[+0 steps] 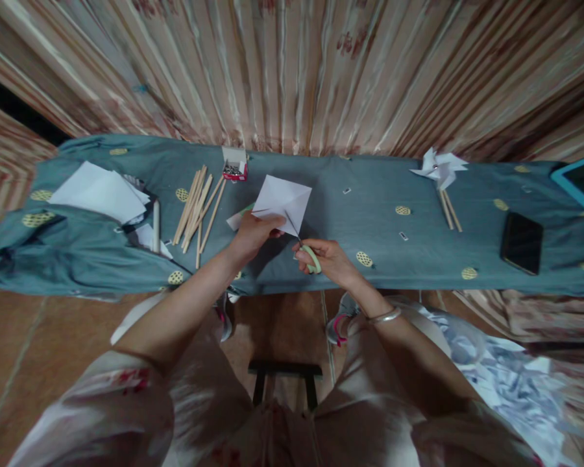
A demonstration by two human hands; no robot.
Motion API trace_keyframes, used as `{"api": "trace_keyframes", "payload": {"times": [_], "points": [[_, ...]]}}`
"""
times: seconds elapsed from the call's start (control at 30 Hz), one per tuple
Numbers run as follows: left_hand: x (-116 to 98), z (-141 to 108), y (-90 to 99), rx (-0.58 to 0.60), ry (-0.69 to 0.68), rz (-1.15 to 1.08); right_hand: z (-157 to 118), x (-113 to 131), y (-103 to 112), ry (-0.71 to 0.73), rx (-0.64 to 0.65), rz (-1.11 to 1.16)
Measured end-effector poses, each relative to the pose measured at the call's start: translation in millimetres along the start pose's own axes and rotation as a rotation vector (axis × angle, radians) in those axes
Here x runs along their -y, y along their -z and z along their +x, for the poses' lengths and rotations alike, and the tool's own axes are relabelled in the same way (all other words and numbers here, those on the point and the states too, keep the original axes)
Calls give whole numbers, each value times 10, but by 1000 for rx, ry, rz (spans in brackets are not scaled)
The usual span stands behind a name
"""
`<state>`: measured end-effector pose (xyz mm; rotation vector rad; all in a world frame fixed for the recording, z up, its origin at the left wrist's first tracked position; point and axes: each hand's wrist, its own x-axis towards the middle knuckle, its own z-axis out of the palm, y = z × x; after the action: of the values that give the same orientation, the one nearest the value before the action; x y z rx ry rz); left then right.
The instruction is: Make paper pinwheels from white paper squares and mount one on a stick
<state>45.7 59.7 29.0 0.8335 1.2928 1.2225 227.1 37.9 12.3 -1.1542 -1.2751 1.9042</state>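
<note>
My left hand [259,232] pinches the lower left part of a white paper square [283,194] and holds it over the cloth. Faint crease lines run across the sheet. In my right hand [327,261] is a pair of scissors with pale green handles [313,257]. Their blades overlap the paper near its lower right corner and point toward its middle. Behind my left hand, another flat piece with a green edge [235,219] lies partly hidden.
Left are wooden sticks [194,207], a small red box of metal pins [235,166], a paper stack [97,194] and a white tube [156,226]. Right are white pinwheels [438,170] on sticks, a black phone [522,243] and a blue-framed device [581,181]. A curtain [292,78] hangs behind.
</note>
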Motion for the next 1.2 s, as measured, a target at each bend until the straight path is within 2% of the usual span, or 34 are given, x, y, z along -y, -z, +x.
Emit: {"api": "trace_keyframes", "payload": {"times": [0.57, 0.83, 1.0, 1.2], "points": [[-32, -16, -16, -9, 32, 40, -5, 18, -4, -9, -4, -9], [-8, -11, -7, 27, 4, 6, -12, 42, -8, -23, -14, -27], [-18, -13, -19, -15, 22, 25, -6, 21, 1, -9, 6, -26], [-27, -20, -21, -7, 26, 22, -11, 28, 4, -8, 4, -23]]}}
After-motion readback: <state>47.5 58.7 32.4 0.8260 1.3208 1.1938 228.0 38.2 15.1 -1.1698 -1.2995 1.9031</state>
